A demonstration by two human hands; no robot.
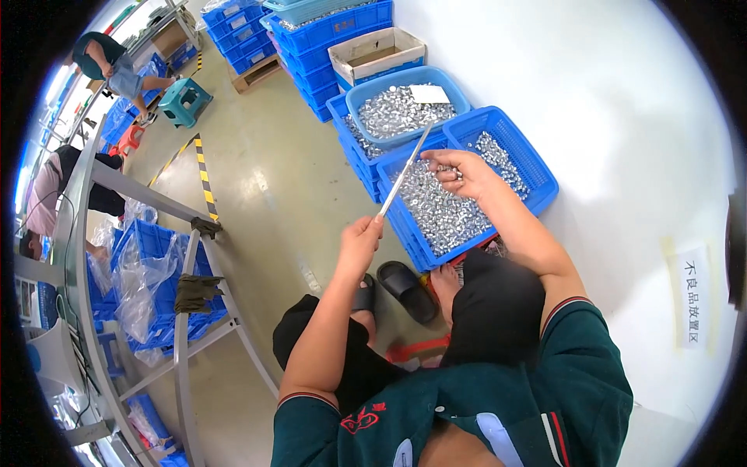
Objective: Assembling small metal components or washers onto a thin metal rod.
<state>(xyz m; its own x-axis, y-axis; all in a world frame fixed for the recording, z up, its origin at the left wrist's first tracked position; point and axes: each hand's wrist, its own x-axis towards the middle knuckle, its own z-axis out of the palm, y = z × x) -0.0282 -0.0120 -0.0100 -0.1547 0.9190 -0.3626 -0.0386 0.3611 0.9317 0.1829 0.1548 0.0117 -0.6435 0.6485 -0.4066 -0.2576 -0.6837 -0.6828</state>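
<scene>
My left hand [360,243] is closed around the lower end of a thin, straight metal rod [405,170], which slants up and away to the right. My right hand [461,175] hovers over a blue plastic crate [545,193], its fingers curled with small shiny metal pieces in them. Its fingertips come close to the rod's upper half; whether they touch it I cannot tell. Many loose small metal parts [443,218] fill the crate. Just beyond stands a light-blue basin [359,105] heaped with similar parts, a white card [429,94] lying on top.
Stacked blue crates [311,68] and an open cardboard-lined box [377,58] stand along the white wall. A black slipper [408,292] lies by my feet. At left is a metal frame workbench [180,358] with blue crates; two people and a green stool [185,102] are farther off.
</scene>
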